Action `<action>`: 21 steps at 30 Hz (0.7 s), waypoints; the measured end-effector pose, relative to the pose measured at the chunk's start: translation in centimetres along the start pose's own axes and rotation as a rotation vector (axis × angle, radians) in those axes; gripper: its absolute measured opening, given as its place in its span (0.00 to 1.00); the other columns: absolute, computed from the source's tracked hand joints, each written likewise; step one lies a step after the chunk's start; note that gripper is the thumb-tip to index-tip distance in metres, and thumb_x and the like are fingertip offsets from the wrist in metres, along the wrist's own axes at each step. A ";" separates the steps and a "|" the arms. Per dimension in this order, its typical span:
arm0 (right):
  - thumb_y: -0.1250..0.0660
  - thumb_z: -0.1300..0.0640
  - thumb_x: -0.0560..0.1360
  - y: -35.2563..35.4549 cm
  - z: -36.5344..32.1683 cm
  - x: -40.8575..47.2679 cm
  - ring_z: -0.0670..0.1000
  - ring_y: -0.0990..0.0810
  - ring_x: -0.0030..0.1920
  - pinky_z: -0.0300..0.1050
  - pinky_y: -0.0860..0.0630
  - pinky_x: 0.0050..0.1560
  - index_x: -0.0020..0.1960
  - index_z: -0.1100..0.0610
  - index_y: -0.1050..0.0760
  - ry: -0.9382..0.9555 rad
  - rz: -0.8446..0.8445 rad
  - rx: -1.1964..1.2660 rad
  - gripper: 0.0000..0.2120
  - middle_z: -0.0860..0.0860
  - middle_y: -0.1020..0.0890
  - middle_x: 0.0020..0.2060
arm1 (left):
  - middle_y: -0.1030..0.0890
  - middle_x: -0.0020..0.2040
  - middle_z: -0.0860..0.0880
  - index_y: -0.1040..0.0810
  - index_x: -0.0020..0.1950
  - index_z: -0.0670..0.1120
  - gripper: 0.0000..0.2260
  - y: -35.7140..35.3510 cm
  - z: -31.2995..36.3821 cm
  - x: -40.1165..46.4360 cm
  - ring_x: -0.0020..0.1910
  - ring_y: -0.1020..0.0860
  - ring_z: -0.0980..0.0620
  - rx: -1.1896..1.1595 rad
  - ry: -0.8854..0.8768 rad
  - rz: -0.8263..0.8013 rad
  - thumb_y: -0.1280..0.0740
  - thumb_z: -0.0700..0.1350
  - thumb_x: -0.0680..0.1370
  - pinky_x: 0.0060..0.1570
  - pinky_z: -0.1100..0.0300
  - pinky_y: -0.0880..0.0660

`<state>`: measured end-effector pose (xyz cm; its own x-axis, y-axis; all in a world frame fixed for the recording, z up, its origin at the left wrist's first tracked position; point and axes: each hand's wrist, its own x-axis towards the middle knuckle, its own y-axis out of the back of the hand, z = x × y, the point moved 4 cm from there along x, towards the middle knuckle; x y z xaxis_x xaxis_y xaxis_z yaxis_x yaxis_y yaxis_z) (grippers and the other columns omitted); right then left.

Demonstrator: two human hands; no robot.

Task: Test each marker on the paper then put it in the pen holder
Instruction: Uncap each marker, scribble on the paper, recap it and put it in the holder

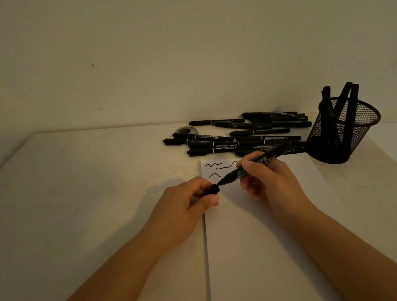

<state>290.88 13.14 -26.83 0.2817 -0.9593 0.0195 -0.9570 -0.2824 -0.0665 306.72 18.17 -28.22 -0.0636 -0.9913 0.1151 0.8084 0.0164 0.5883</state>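
Right hand [265, 174] is gripping an uncapped marker [256, 164], tip hanging just over the paper [254, 243] beside 3 squiggles [216, 169]. Left hand [188, 201] is pinching the cap [211, 190], its open end almost touching the tip. Looks like capping or uncapping, can't tell which. Next move is calling for lining cap with tip, or a test stroke. Pen holder [340, 133] is sitting to the right holding about 3 markers; pile of markers [238, 134] is waiting behind the paper.

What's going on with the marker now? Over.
Right hand holds uncapped marker over paper. Left hand pinches cap at the tip. Pen holder unobstructed, some markers inside.
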 end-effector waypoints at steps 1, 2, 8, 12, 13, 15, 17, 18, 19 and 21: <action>0.37 0.59 0.75 -0.1 0.0 0.0 0.44 0.27 0.25 0.33 0.32 0.25 0.40 0.55 0.23 0.011 -0.014 -0.009 0.07 0.50 0.22 0.24 | 0.19 0.39 0.59 0.27 0.43 0.62 0.07 0.0 0.0 0.0 0.34 0.25 0.63 0.003 -0.003 -0.001 0.35 0.49 0.75 0.37 0.75 0.31; 0.37 0.60 0.75 -0.2 -0.1 -0.1 0.44 0.27 0.25 0.33 0.32 0.25 0.40 0.56 0.23 0.023 -0.031 -0.024 0.07 0.50 0.22 0.25 | 0.19 0.39 0.60 0.27 0.43 0.62 0.07 0.0 0.0 0.0 0.34 0.25 0.64 0.009 -0.003 -0.002 0.36 0.49 0.76 0.37 0.75 0.32; 0.37 0.62 0.75 -0.8 -0.5 -0.4 0.44 0.26 0.25 0.32 0.30 0.27 0.41 0.57 0.23 0.083 -0.133 -0.106 0.06 0.51 0.21 0.25 | 0.22 0.34 0.60 0.27 0.41 0.64 0.08 0.2 0.2 -0.1 0.33 0.26 0.66 0.046 -0.013 0.027 0.36 0.49 0.75 0.37 0.75 0.32; 0.35 0.61 0.74 -0.9 -0.5 -0.6 0.45 0.26 0.25 0.33 0.31 0.26 0.37 0.58 0.25 0.075 -0.180 -0.108 0.07 0.50 0.23 0.24 | 0.25 0.34 0.60 0.26 0.41 0.63 0.07 0.2 0.6 -0.3 0.35 0.27 0.65 0.099 -0.049 0.046 0.35 0.49 0.75 0.37 0.74 0.33; 0.35 0.59 0.73 -0.9 -0.6 -0.6 0.45 0.27 0.24 0.33 0.31 0.26 0.36 0.59 0.26 0.073 -0.184 -0.096 0.08 0.50 0.23 0.23 | 0.26 0.35 0.61 0.24 0.43 0.61 0.05 0.1 0.8 -0.5 0.37 0.27 0.65 0.110 -0.062 0.044 0.35 0.49 0.75 0.37 0.74 0.34; 0.37 0.55 0.73 -0.8 -0.6 -0.7 0.45 0.29 0.22 0.33 0.32 0.25 0.34 0.61 0.27 0.076 -0.157 -0.057 0.12 0.50 0.25 0.21 | 0.26 0.36 0.62 0.22 0.48 0.55 0.04 -0.1 1.4 -0.8 0.39 0.28 0.62 0.151 -0.113 0.050 0.35 0.49 0.75 0.38 0.73 0.34; 0.39 0.55 0.76 -0.9 -0.5 -0.7 0.46 0.30 0.21 0.33 0.33 0.23 0.33 0.60 0.27 0.074 -0.114 -0.016 0.15 0.50 0.26 0.20 | 0.25 0.38 0.58 0.22 0.49 0.52 0.06 -0.2 2.0 -0.9 0.40 0.28 0.59 0.184 -0.143 0.077 0.37 0.50 0.76 0.40 0.71 0.34; 0.39 0.55 0.76 -1.1 -0.5 -0.8 0.46 0.30 0.20 0.34 0.33 0.23 0.32 0.58 0.26 0.075 -0.098 0.003 0.15 0.51 0.26 0.19 | 0.24 0.39 0.56 0.22 0.49 0.51 0.07 -0.3 2.3 -0.9 0.41 0.28 0.58 0.195 -0.149 0.094 0.37 0.50 0.76 0.41 0.67 0.33; 0.39 0.54 0.74 -1.2 -0.4 -0.8 0.46 0.31 0.20 0.34 0.34 0.22 0.30 0.57 0.26 0.078 -0.079 0.026 0.15 0.51 0.27 0.19 | 0.23 0.40 0.54 0.22 0.49 0.50 0.07 -0.3 2.5 -1.0 0.41 0.28 0.56 0.198 -0.157 0.110 0.37 0.50 0.76 0.41 0.65 0.33; 0.40 0.54 0.70 -1.5 -0.3 -0.8 0.46 0.33 0.19 0.35 0.36 0.21 0.27 0.54 0.27 0.076 -0.036 0.108 0.14 0.51 0.28 0.19 | 0.24 0.38 0.54 0.22 0.47 0.49 0.10 -0.3 2.9 -1.2 0.39 0.28 0.56 0.197 -0.190 0.121 0.39 0.53 0.76 0.39 0.64 0.34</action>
<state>292.11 14.37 -26.48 0.3058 -0.9469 0.0989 -0.9322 -0.3189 -0.1711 304.83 19.69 -26.22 -0.0976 -0.9386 0.3308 0.6886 0.1763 0.7034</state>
